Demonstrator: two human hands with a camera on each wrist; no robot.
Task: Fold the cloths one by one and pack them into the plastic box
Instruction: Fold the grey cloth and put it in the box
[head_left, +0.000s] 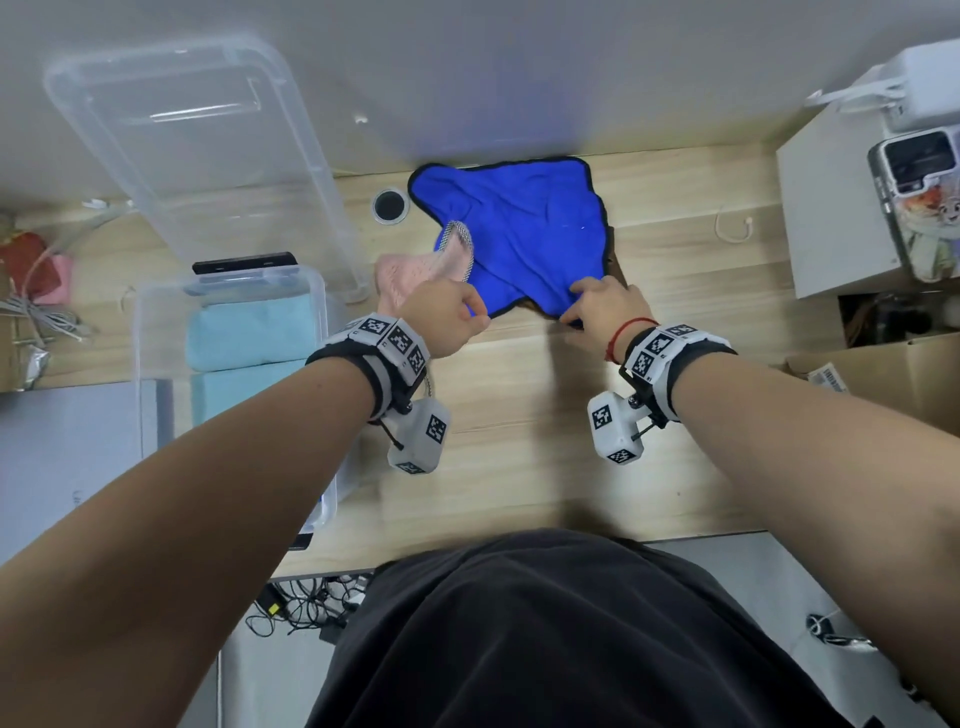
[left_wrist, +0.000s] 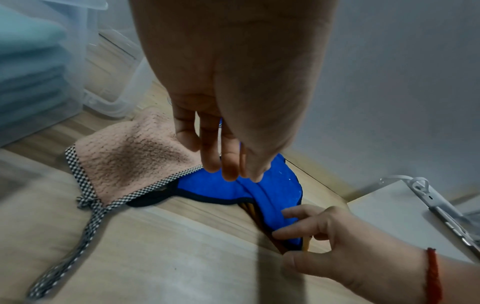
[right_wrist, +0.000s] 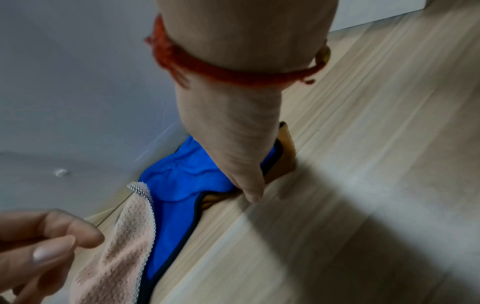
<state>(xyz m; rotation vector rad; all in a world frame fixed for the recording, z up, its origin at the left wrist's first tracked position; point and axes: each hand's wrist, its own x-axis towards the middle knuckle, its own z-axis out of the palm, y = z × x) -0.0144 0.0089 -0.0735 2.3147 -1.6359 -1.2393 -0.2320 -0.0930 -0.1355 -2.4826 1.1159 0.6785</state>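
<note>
A blue cloth (head_left: 524, 234) with a dark hem lies crumpled at the back of the wooden table (head_left: 519, 415). My left hand (head_left: 483, 318) pinches its near left edge (left_wrist: 207, 185), right beside a pink cloth (head_left: 415, 275) with checked trim. My right hand (head_left: 571, 317) pinches the blue cloth's near right corner (left_wrist: 285, 222) between thumb and fingers. A brown cloth (right_wrist: 285, 160) peeks out from under that corner. The clear plastic box (head_left: 156, 332) stands at the left and holds folded light-blue cloths (head_left: 244, 332).
The box's clear lid (head_left: 197, 145) leans against the wall behind it. A round cable hole (head_left: 390, 205) sits left of the blue cloth. A white cabinet (head_left: 831, 208) and a cardboard box (head_left: 883, 374) stand on the right. Cables (head_left: 41, 312) lie far left.
</note>
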